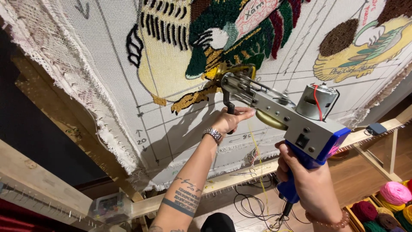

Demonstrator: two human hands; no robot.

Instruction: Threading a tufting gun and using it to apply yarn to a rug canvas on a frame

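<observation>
Tufting gun (279, 111) points up-left into cloth (107, 64); L hand (229, 120), nearer, closed on front handle, R hand (300, 176) wrapped tight round blue grip.

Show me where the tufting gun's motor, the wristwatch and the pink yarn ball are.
motor (316, 101), head view, on the silver cylinder's side.
wristwatch (213, 135), head view, on the metal band at the left wrist.
pink yarn ball (395, 193), head view, on the middle of the wound yarn.
</observation>
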